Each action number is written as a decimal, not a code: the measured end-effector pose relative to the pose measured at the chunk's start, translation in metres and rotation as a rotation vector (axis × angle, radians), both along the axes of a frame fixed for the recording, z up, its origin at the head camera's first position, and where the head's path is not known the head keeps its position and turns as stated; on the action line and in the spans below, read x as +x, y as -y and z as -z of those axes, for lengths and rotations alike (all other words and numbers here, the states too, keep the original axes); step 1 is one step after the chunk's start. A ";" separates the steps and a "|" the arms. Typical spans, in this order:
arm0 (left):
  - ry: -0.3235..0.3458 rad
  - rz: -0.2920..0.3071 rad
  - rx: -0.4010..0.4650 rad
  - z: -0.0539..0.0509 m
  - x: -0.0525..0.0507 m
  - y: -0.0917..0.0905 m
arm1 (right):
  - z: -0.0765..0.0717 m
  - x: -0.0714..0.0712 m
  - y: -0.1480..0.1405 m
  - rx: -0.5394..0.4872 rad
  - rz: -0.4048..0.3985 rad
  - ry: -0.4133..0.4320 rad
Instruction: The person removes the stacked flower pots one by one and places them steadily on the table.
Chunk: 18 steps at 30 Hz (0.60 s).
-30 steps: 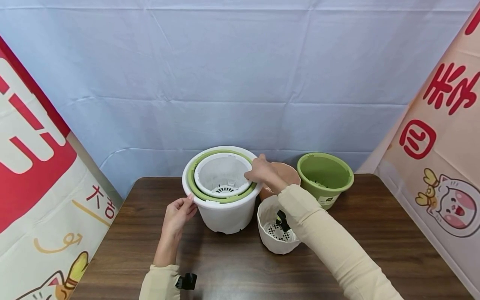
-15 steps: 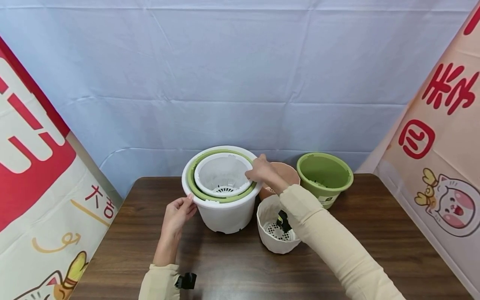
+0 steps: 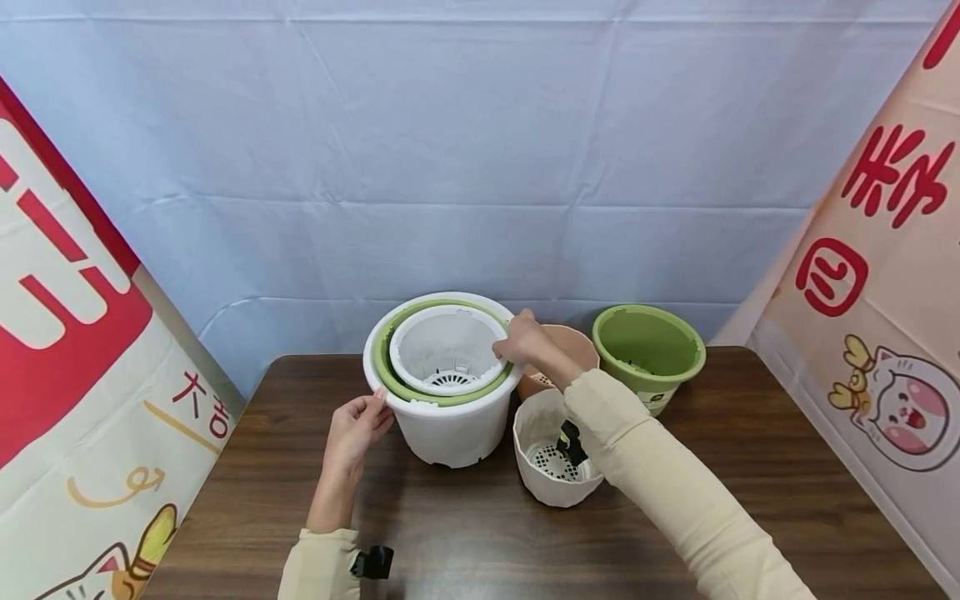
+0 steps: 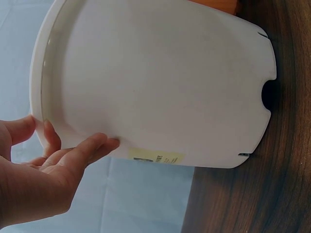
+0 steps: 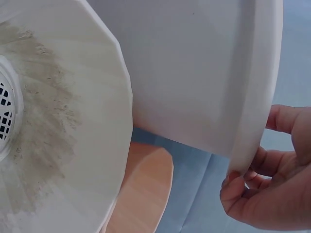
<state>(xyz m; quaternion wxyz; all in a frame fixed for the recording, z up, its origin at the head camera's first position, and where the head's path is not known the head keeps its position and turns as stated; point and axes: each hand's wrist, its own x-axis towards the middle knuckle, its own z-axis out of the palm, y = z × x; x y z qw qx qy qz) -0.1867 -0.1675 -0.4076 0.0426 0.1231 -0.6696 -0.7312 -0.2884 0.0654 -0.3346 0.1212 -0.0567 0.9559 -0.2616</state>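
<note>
A large white flowerpot (image 3: 457,433) stands upright on the table. Nested inside it is a green pot (image 3: 420,398), and within that a smaller white pot (image 3: 423,342) with a slotted bottom. My left hand (image 3: 358,429) pinches the large pot's rim at the front left; in the left wrist view the thumb lies over the rim (image 4: 41,73) and the other fingers are below it, near the wall. On the right side my right hand (image 3: 528,342) grips the same rim (image 5: 262,73), thumb and fingers on either side. In the head view, its fingertips reach close to the small pot's edge.
A cream faceted pot (image 3: 536,475) with a grid bottom stands right of the nest, under my right forearm. Behind it is an orange-brown pot (image 3: 577,346), partly hidden. Farther right stands another green pot (image 3: 652,387). A cloth backdrop (image 3: 450,167) hangs behind the table (image 3: 465,542).
My right hand and sleeve have shifted very slightly to the right. The left hand keeps its hold on the rim, and the pots stay where they were.
</note>
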 end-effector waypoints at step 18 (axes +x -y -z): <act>0.004 -0.004 0.002 -0.002 0.002 -0.002 | -0.005 -0.004 -0.006 -0.096 0.026 -0.001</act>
